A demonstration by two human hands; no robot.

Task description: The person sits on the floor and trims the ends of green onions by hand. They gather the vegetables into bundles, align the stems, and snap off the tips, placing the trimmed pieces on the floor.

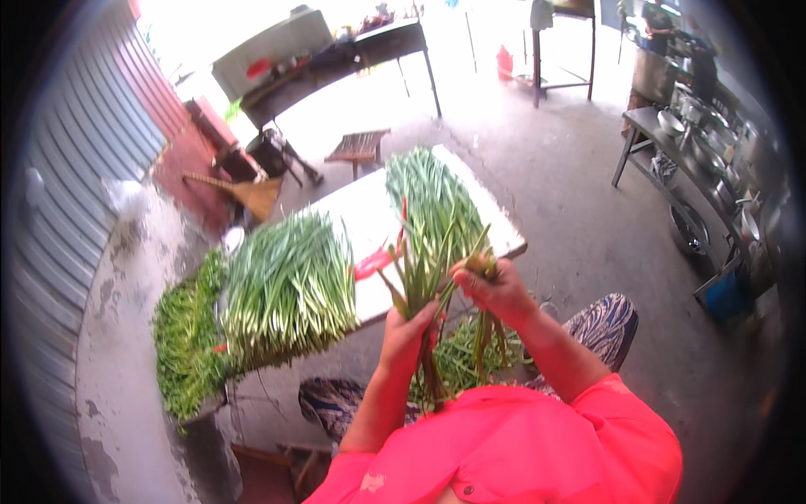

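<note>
My left hand (412, 334) is closed around a bunch of green stalks (410, 280), whose cut-looking ends point up and whose darker parts hang below the fist. Close to its right, my right hand (494, 283) grips a smaller clump of stalks (488, 340), partly hidden by the fingers. Below both hands, between the knees, lies a heap of loose greens (463, 359). Just beyond the hands stands a low white-topped table (371, 220). It bears two piles of long green leaves that look like garlic chives, one on the left (289, 283) and one on the right (431, 195).
A red plastic bag (374, 263) lies between the piles. Leafy greens (189, 334) sit at the table's left end. Beyond are a broom (258, 195), a small wooden stool (357, 146) and a long bench (334, 69). A metal rack (686, 170) with bowls stands right, with people behind it.
</note>
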